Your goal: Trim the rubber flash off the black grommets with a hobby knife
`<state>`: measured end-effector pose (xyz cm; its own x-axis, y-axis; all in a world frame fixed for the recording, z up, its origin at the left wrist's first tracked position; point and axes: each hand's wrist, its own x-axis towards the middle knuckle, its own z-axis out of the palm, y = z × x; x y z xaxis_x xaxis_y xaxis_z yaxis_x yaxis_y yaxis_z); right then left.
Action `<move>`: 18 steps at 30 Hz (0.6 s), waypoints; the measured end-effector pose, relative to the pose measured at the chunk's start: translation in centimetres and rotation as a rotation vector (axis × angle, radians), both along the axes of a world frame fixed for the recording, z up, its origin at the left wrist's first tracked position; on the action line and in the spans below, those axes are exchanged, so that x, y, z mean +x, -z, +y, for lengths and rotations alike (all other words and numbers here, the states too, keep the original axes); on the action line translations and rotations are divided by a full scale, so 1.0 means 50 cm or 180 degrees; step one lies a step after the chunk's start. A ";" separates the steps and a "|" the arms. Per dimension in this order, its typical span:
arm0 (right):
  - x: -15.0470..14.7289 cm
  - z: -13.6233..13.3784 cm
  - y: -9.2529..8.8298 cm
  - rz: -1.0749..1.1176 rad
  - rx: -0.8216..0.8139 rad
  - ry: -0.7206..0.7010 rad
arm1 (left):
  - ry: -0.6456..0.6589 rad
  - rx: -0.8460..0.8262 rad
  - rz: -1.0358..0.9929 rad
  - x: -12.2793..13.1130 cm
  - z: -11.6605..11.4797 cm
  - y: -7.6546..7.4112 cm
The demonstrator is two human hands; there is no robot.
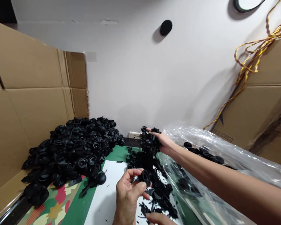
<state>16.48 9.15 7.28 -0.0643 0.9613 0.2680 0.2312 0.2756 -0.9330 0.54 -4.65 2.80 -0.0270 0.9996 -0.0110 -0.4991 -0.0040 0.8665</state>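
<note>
My left hand (130, 195) is closed on a black ribbed rubber part (146, 177), pinched between thumb and fingers above a white sheet (100, 190). Low in the head view, my right hand (161, 219) shows only in part, one finger stretched out beside a thin black scrap, with no held thing visible; the rest is cut off by the frame. Torn black rubber scraps (162, 193) lie under and around both hands. To the left rises a large heap of similar black parts (72, 147) with ragged flaps.
Another person's arm (201, 162) reaches in from the right, its hand amid a dark scrap pile (147, 153). A clear plastic bag (189, 132) with black parts lies on the right. Cardboard (32, 68) stands left, cardboard boxes (262, 103) right, twisted wires (255, 59) hanging there.
</note>
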 end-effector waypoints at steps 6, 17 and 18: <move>0.012 -0.023 -0.025 -0.0134 0.0032 -0.0029 | -0.0045 0.0007 0.0038 0.002 0.004 0.006; -0.060 -0.340 0.216 -0.1177 0.1172 0.0746 | -0.0281 -0.0101 -0.0043 0.007 0.001 -0.007; -0.061 -0.334 0.219 -0.1234 0.1241 0.0755 | -0.0312 -0.0102 -0.0040 0.007 0.001 -0.007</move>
